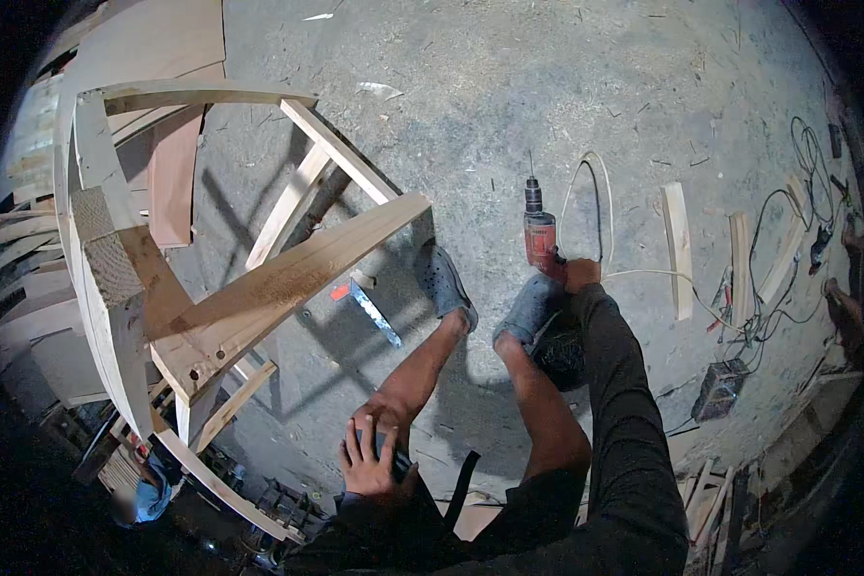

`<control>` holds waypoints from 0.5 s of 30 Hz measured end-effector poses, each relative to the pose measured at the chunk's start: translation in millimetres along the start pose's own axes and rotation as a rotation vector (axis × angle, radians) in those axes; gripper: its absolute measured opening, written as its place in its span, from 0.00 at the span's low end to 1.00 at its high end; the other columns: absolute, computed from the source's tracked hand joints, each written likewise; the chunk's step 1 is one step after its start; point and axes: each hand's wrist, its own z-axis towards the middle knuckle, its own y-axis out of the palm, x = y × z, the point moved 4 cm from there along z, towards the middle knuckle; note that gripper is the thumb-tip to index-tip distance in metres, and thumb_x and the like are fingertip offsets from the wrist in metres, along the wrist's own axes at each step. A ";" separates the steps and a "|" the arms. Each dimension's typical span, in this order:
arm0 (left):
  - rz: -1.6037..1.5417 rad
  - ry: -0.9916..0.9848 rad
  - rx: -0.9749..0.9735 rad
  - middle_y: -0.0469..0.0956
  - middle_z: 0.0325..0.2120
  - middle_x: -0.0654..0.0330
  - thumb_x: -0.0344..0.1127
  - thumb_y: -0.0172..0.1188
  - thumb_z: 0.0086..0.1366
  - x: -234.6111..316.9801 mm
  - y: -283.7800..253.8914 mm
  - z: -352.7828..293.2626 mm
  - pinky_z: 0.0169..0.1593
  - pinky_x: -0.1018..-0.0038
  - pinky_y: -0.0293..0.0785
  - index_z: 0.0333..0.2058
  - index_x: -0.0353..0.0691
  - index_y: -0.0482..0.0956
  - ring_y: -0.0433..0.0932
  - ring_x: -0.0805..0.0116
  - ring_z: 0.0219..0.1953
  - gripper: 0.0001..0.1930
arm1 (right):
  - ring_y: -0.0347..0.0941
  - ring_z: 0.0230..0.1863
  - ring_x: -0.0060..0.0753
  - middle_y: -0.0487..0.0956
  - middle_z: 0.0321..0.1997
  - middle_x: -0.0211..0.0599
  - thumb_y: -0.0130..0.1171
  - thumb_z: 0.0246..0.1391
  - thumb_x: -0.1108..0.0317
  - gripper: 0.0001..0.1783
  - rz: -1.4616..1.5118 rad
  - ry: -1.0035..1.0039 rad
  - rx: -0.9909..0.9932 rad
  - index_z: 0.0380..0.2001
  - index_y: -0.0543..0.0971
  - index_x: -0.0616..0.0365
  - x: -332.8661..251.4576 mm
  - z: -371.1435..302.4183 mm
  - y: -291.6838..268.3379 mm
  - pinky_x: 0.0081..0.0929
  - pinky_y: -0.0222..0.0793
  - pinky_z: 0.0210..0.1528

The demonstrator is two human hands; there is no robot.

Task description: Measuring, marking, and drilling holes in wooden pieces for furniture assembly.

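Note:
My right hand (580, 275) is closed around the handle of a red power drill (540, 235), low by my right foot. The drill's thin bit points away from me. A pale cord (607, 206) loops beside it. My left hand (374, 461) lies on my left knee with its fingers spread, holding nothing. To the left stands a wooden chair-like frame (298, 264) of curved and straight pieces, with dark screw holes near one corner. Apart from both hands, a flat silver tool with a red-orange end (374, 315) lies on the floor.
Curved wood pieces (678, 252) lie at right, near tangled cables (811, 192) and a dark box-shaped device (720, 390). Stacked boards (38, 278) line the far left. A person in blue (152, 492) is at lower left. My feet wear grey clogs (444, 278).

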 end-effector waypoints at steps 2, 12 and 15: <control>-0.032 0.055 0.000 0.52 0.75 0.41 0.61 0.69 0.56 -7.4 6.1 0.6 0.68 0.29 0.51 0.67 0.49 0.70 0.47 0.28 0.76 0.42 | 0.86 0.37 0.44 0.88 0.33 0.37 0.63 0.53 0.52 0.13 -0.059 0.180 0.110 0.30 0.89 0.45 21.4 -1.7 0.4 0.47 0.79 0.35; -0.228 0.240 0.011 0.53 0.76 0.49 0.58 0.65 0.61 -3.3 -30.1 -0.5 0.68 0.35 0.56 0.66 0.50 0.72 0.49 0.36 0.76 0.37 | 0.79 0.45 0.55 0.80 0.37 0.46 0.59 0.63 0.55 0.16 0.537 0.591 1.017 0.42 0.80 0.57 1.5 -114.8 -63.1 0.52 0.70 0.56; -0.309 0.164 0.181 0.65 0.69 0.45 0.51 0.66 0.63 -37.2 -45.3 -24.0 0.66 0.45 0.65 0.62 0.44 0.75 0.62 0.41 0.71 0.31 | 0.79 0.51 0.59 0.84 0.49 0.51 0.63 0.58 0.46 0.27 -0.006 0.063 -0.174 0.51 0.83 0.56 -100.3 -171.6 -90.5 0.45 0.70 0.61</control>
